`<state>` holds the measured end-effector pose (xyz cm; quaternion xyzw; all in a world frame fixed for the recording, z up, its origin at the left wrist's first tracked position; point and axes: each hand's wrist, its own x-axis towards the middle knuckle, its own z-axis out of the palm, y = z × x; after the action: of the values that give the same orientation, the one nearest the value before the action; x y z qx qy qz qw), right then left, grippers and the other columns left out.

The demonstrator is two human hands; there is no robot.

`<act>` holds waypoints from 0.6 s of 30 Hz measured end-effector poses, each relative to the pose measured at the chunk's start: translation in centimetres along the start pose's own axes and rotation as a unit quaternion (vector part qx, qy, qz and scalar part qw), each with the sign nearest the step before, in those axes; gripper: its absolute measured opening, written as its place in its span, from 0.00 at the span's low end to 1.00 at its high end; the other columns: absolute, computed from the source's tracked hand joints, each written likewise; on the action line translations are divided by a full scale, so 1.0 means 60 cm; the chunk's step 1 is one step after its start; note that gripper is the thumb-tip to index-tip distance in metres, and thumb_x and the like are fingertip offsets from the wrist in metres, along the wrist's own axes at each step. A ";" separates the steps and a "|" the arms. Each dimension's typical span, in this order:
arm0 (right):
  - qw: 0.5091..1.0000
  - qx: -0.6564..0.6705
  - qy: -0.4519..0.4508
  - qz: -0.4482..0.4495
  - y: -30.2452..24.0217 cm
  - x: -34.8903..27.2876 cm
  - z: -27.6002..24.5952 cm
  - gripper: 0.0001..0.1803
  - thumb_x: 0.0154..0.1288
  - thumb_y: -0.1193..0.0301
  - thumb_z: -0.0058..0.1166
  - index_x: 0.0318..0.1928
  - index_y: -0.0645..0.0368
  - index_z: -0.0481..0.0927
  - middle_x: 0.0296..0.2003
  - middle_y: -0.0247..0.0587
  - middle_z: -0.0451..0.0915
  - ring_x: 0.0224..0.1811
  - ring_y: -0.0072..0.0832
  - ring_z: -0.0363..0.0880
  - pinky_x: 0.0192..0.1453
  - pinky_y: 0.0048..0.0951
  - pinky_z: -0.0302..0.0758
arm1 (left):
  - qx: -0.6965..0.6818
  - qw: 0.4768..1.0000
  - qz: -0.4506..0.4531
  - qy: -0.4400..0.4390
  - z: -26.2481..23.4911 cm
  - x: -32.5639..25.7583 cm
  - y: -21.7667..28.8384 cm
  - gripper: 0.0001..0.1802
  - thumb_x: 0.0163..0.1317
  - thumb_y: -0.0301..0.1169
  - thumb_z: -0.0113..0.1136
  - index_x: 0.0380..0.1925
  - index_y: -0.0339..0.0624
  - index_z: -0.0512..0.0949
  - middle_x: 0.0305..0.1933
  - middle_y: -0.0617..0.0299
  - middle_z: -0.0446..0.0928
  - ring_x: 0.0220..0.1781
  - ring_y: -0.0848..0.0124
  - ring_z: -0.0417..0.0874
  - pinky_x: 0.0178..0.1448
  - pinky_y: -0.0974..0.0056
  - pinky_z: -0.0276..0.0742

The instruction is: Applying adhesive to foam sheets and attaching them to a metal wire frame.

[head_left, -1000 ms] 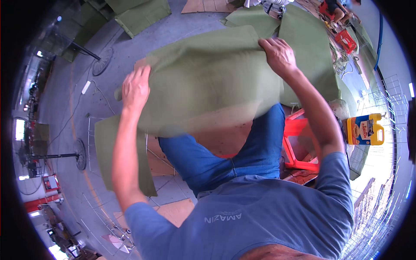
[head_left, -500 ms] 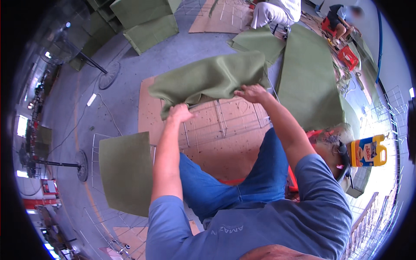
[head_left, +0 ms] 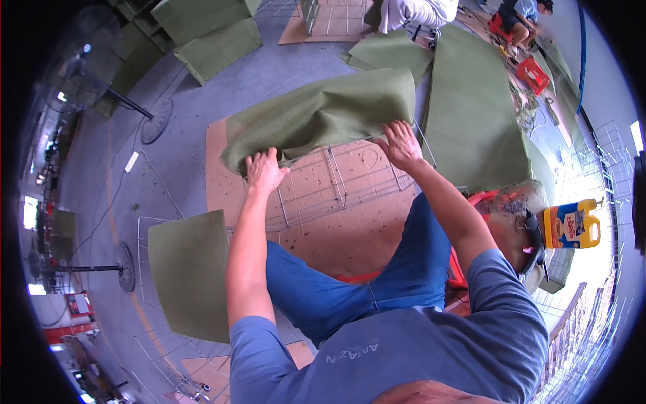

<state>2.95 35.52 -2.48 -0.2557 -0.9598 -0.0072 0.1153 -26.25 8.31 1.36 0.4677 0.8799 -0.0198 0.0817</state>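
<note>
Between the two bare hands and just beyond them lies a soft, crumpled olive-green cloth, draped over a thin silver-grey wire frame. The left hand rests its bent fingers on the cloth's near left edge, thumb pointing inward along the frame's top wire. The right hand lies on the near right edge, its fingers pointing away and its thumb spread toward the left hand. Both hands touch the cloth, but whether either is closed firmly on fabric or wire I cannot tell, as the undersides of the fingers are hidden. Folds gather beside the left hand; past the right hand the cloth runs smoother.

Below the grip, the frame's bare wires cross a flat brown cardboard sheet speckled with dark bits, and nearer still are the person's blue jeans. Left of the grip and closer to the body is a flat, roughly rectangular olive-green panel. Right of the grip, a long olive-green sheet stretches away, and nearer the body on that side stands a yellow plastic jug.
</note>
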 end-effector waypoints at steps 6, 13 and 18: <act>0.977 0.093 0.187 0.046 0.023 -0.114 -0.068 0.28 0.72 0.57 0.57 0.63 0.64 0.73 0.62 0.54 0.73 0.71 0.51 0.66 0.77 0.52 0.58 | -0.118 0.966 0.070 0.220 0.014 -0.124 0.140 0.25 0.64 0.45 0.67 0.52 0.38 0.77 0.50 0.47 0.80 0.56 0.49 0.79 0.63 0.45 0.70; 0.955 0.022 0.222 0.193 0.067 -0.333 -0.262 0.26 0.65 0.65 0.65 0.61 0.59 0.77 0.63 0.50 0.74 0.69 0.48 0.69 0.75 0.48 0.64 | -0.226 0.969 0.001 0.101 0.113 -0.157 0.271 0.17 0.64 0.45 0.66 0.31 0.42 0.81 0.34 0.51 0.84 0.47 0.51 0.83 0.56 0.44 0.68; 0.852 -0.132 0.148 0.485 0.192 -0.626 -0.333 0.29 0.69 0.55 0.60 0.61 0.64 0.77 0.60 0.57 0.76 0.66 0.51 0.71 0.72 0.47 0.66 | -0.239 0.947 0.067 0.203 0.128 -0.164 0.285 0.20 0.65 0.47 0.66 0.22 0.44 0.80 0.25 0.56 0.79 0.37 0.55 0.79 0.56 0.46 0.63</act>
<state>44.61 25.68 7.98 -0.6973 -0.6756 -0.1153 0.2100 -5.76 8.97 -3.92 0.4860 0.8236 0.2923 0.0116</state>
